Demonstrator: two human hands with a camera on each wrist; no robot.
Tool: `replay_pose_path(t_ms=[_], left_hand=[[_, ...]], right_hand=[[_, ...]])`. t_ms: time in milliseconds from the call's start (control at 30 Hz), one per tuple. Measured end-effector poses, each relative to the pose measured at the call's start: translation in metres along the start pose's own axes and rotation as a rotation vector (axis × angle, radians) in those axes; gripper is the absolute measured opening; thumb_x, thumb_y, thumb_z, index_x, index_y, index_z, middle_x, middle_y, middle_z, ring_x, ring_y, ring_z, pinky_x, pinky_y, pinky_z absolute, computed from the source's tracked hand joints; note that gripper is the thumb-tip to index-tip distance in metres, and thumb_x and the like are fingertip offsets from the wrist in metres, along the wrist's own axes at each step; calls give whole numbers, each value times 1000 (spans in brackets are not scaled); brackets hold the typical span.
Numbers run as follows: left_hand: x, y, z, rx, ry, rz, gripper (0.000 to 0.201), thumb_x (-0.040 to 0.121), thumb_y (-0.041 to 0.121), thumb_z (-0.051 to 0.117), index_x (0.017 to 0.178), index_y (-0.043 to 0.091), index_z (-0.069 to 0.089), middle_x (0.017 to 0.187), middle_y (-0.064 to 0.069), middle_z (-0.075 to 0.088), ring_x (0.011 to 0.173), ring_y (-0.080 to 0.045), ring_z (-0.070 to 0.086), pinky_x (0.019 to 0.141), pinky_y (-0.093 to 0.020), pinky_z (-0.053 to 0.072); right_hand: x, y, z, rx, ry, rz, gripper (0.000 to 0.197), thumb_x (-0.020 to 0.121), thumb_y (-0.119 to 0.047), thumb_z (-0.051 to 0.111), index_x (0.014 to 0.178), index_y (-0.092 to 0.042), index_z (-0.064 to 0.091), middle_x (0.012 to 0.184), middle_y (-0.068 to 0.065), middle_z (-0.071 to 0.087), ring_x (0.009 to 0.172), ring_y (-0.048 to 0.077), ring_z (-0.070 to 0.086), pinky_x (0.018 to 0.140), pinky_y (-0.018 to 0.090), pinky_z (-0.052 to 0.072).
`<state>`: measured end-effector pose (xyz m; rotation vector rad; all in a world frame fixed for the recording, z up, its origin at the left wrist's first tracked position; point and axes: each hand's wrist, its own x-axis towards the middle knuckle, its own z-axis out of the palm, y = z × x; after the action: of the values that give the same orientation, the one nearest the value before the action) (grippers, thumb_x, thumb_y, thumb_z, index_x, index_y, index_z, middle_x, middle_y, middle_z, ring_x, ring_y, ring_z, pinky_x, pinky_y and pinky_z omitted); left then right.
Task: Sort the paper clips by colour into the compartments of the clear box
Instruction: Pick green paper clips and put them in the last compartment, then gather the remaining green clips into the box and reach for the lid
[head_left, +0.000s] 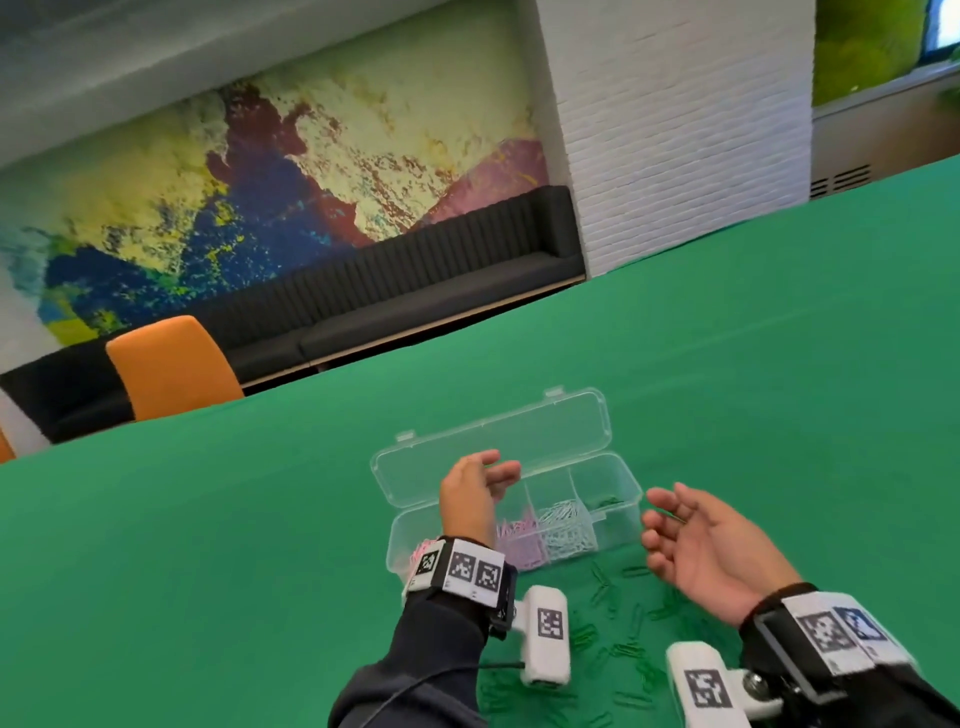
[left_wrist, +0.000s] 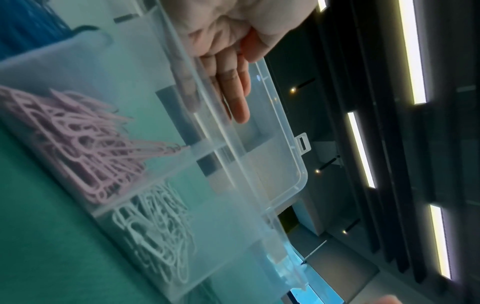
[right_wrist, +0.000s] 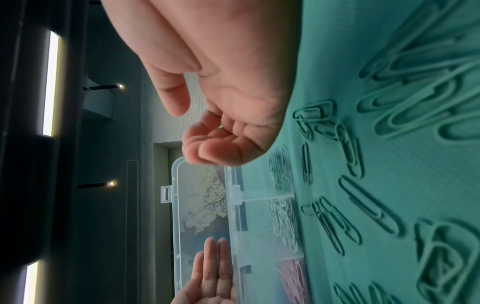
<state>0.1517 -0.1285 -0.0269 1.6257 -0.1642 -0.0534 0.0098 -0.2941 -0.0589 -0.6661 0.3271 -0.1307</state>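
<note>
- I have my left hand (head_left: 475, 493) up over the clear box (head_left: 621, 519) in the lower middle of the head view. Its fingers are loose and a bit spread, and it holds nothing.
- My right hand (head_left: 696, 545) is just to the right of the box, palm turned up. Its fingers are softly bent and it is empty too. I think both hands are between picks.
- The box is see-through plastic, thin and smooth, with little walls inside. Its lid (head_left: 498, 441) lies flipped open at the back, so I can drop clips straight in.
- The pink clips (head_left: 519, 540) sit in a heap in one part. The white clips (head_left: 569, 530) sit in the next part to the right.
- A few green clips (head_left: 605, 503) lie in the part at the right end.
- Many more loose green clips (head_left: 605, 587) lie flat on the green table (head_left: 208, 545), low in the frame, near my wrists. I guess only green is left to sort.
- The clips are thin bent wire loops with a coloured coat. Green on green is hard to see, so I must look well.
</note>
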Motion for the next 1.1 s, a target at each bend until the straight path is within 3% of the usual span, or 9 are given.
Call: replay_pose_path(t_ms=[233,367,500,600,667,767,900,1033,1100], left_hand=[[-10,17,-8,-136,-59,-17,20,95,-1,39,99,10,55,92,-10,69,85,-21,66,85,-33,53],[-27,45,-38,-114,-78,17,24,95,-2,36,89,9,56,79,-6,64,70,-18,61,68,-28,52],[-47,58,-86,230,-240,-85,21,94,-1,37,88,5,55,74,-7,58,56,-15,53,47,-21,46],[-58,43,-116,596,-383,-249,13,96,6,41,93,5,54,77,-6,54,54,-14,50,45,-21,45],[-63,28,-125,817,-422,-336,11,97,11,42,100,6,51,80,-5,51,56,-14,50,48,-22,46],[-69,8,-121,1076,-437,-318,17,98,14,39,110,5,47,89,-5,51,68,-16,53,62,-27,51],[-73,-8,-98,1080,-398,-235,21,100,15,34,109,5,50,83,-3,49,66,-13,49,69,-26,52],[-74,-6,-82,1025,-469,-236,15,99,16,39,103,9,53,80,-1,51,63,-10,50,64,-22,51],[-72,-4,-83,1031,-507,-205,12,97,12,42,102,13,53,79,2,50,62,-7,48,61,-19,48]], right_hand=[[-12,-14,3,-61,0,-10,26,96,-24,38,85,-10,57,63,4,58,52,15,55,42,23,46],[-22,-36,0,-374,87,-67,25,96,-20,40,88,-8,60,70,6,57,60,18,55,51,27,44],[-19,-38,5,-795,197,58,18,93,-14,48,95,-3,61,76,8,53,63,19,49,55,30,42],[-16,-33,21,-1355,266,132,28,96,-18,46,117,-3,55,98,9,52,69,14,46,62,24,45],[-19,-27,33,-1589,290,92,24,96,-19,42,115,-10,54,89,4,48,62,6,36,57,20,38],[-19,-9,52,-1800,227,124,9,96,-21,41,97,-14,48,70,-4,34,58,4,30,54,21,34],[-22,24,79,-1903,54,155,30,99,-17,34,71,-9,38,68,-1,35,56,7,34,51,23,36],[-15,40,90,-1894,-78,297,16,94,-15,47,79,-10,47,68,0,44,52,10,40,52,20,39],[-10,35,92,-1976,-119,233,12,96,-15,46,87,-12,54,78,0,50,55,8,43,54,18,42]])
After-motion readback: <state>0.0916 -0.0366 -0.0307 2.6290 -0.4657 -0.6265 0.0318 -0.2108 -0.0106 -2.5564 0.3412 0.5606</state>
